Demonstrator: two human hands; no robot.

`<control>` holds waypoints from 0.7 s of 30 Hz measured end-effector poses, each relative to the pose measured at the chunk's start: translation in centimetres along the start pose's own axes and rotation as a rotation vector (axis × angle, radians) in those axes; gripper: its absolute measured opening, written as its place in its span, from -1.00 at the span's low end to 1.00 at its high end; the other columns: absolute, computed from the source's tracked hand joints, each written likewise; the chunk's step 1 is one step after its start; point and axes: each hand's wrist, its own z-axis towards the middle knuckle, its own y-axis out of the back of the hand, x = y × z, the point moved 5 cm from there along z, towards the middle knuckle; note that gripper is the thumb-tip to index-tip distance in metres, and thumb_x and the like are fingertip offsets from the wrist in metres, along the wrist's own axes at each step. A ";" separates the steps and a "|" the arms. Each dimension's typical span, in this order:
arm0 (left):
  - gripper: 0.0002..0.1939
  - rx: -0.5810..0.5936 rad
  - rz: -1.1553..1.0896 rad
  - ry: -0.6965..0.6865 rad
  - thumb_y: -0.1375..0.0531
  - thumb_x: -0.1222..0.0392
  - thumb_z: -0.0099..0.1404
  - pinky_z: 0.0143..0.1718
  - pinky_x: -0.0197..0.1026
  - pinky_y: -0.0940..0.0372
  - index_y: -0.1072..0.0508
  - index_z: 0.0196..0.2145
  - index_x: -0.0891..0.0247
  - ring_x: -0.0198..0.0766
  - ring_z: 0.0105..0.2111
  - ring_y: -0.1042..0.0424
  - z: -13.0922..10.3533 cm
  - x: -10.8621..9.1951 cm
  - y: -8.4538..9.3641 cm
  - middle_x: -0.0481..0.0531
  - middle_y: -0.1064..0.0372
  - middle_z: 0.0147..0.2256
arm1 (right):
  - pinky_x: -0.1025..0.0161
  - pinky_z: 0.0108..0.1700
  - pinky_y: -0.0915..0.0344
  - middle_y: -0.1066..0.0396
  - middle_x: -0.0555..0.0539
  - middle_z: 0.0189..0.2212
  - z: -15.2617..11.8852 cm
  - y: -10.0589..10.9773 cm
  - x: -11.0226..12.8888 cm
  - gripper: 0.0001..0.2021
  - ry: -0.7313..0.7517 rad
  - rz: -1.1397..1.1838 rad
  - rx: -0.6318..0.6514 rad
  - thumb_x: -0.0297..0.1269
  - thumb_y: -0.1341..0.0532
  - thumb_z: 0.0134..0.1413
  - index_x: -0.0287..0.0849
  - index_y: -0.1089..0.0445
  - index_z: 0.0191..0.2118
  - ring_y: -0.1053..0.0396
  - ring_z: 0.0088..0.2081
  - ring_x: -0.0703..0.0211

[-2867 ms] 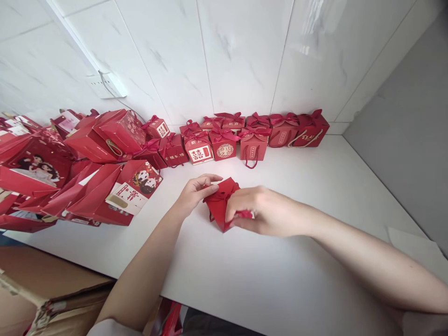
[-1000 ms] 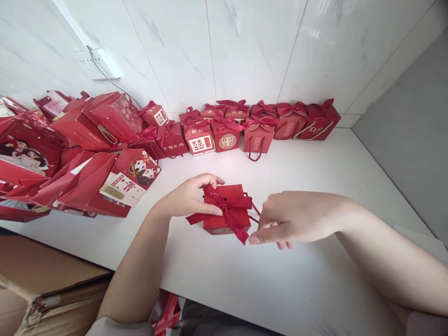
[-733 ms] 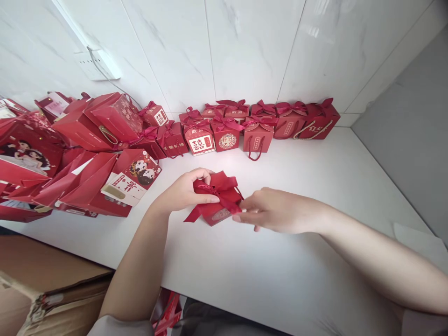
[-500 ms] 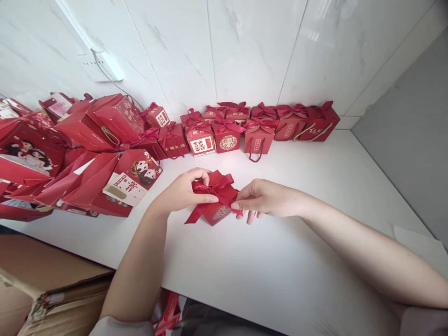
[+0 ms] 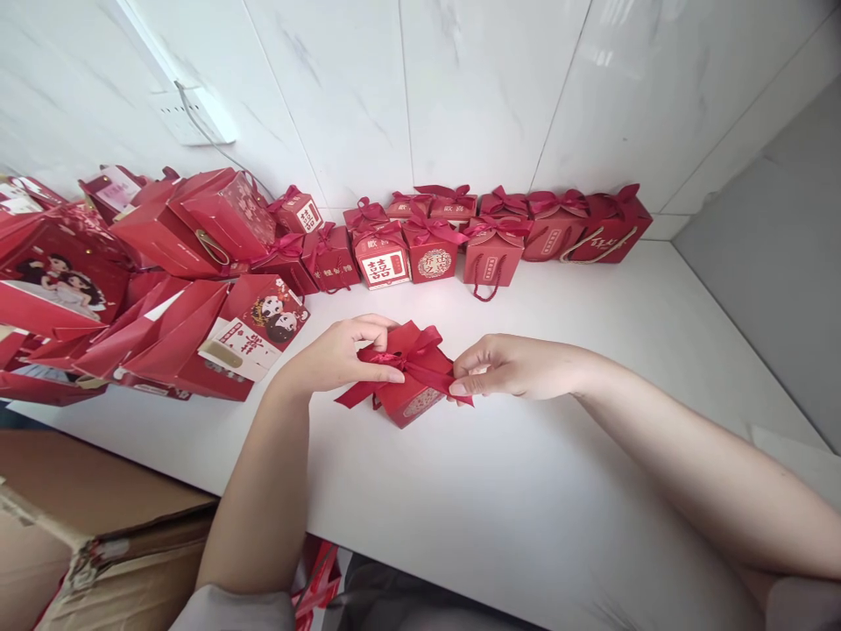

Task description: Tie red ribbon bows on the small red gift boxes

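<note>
A small red gift box (image 5: 413,401) with a round pale pattern on its side stands on the white table (image 5: 420,491), turned cornerwise. On its top lies a red ribbon bow (image 5: 420,350) with loose tails to both sides. My left hand (image 5: 351,355) pinches the ribbon at the bow's left side, thumb in front and fingers bent behind. At the right, my right hand (image 5: 503,366) has a ribbon tail between thumb and fingers, beside the box's right edge.
Along the wall stands a row of red boxes with bows (image 5: 385,263). Larger red boxes (image 5: 190,350) are piled at the left. An open cardboard box (image 5: 131,561) sits at the front left. A wall socket (image 5: 197,116) with a cable is above.
My right hand has moved slightly right with the ribbon tail. The left tail of the bow reaches further left and up. The whole view has shifted a little.
</note>
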 end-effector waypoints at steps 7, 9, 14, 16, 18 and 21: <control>-0.59 0.120 -0.033 0.052 -0.38 -0.08 0.06 0.25 0.06 -0.10 -0.34 -0.63 0.23 0.11 0.20 -0.26 -0.7 0.3 0.7 0.05 -0.23 0.24 | 0.31 -0.45 0.05 -0.12 0.08 -0.52 -0.4 0.2 -0.2 -0.66 0.007 -0.068 0.023 0.01 -0.22 0.17 -0.20 -0.46 -0.34 0.05 -0.49 0.33; -0.61 0.175 -0.078 0.045 -0.35 -0.08 0.12 0.28 0.04 -0.08 -0.39 -0.64 0.23 0.12 0.23 -0.22 -0.7 0.7 0.7 0.06 -0.23 0.24 | 0.31 -0.41 0.01 -0.15 0.07 -0.50 -0.5 0.2 -0.1 -0.65 0.003 -0.095 0.027 0.03 -0.20 0.18 -0.19 -0.46 -0.33 0.03 -0.48 0.32; -0.50 0.194 -0.173 -0.015 -0.17 -0.12 0.31 0.26 0.00 -0.10 -0.38 -0.65 0.26 0.08 0.23 -0.22 -0.3 1.3 0.5 0.08 -0.31 0.19 | 0.30 -0.37 -0.04 -0.19 0.05 -0.47 -0.9 0.3 0.2 -0.64 0.013 -0.105 0.041 0.05 -0.18 0.21 -0.19 -0.45 -0.32 -0.02 -0.45 0.30; -0.49 0.133 -0.172 -0.021 -0.13 -0.12 0.34 0.19 -0.05 -0.17 -0.39 -0.62 0.27 0.03 0.14 -0.32 -0.1 1.2 0.5 0.07 -0.34 0.16 | 0.30 -0.37 -0.04 -0.21 0.05 -0.45 -0.9 0.4 0.2 -0.65 0.024 -0.105 0.051 0.04 -0.18 0.21 -0.18 -0.44 -0.32 -0.04 -0.44 0.29; -0.51 0.054 -0.149 -0.015 -0.11 -0.11 0.36 0.07 -0.10 -0.26 -0.42 -0.58 0.28 -0.07 0.01 -0.41 0.0 0.9 0.5 0.05 -0.35 0.15 | 0.29 -0.36 -0.04 -0.22 0.05 -0.45 -0.9 0.5 0.1 -0.65 0.032 -0.107 0.058 0.03 -0.17 0.22 -0.18 -0.44 -0.32 -0.05 -0.43 0.29; -0.54 -0.075 -0.120 -0.024 -0.09 -0.08 0.39 -0.07 -0.15 -0.29 -0.45 -0.53 0.27 -0.18 -0.13 -0.43 0.1 0.1 0.4 0.01 -0.39 0.10 | 0.29 -0.37 -0.04 -0.23 0.05 -0.45 -0.8 0.7 -0.2 -0.63 0.044 -0.113 0.068 0.05 -0.15 0.23 -0.19 -0.43 -0.34 -0.06 -0.44 0.29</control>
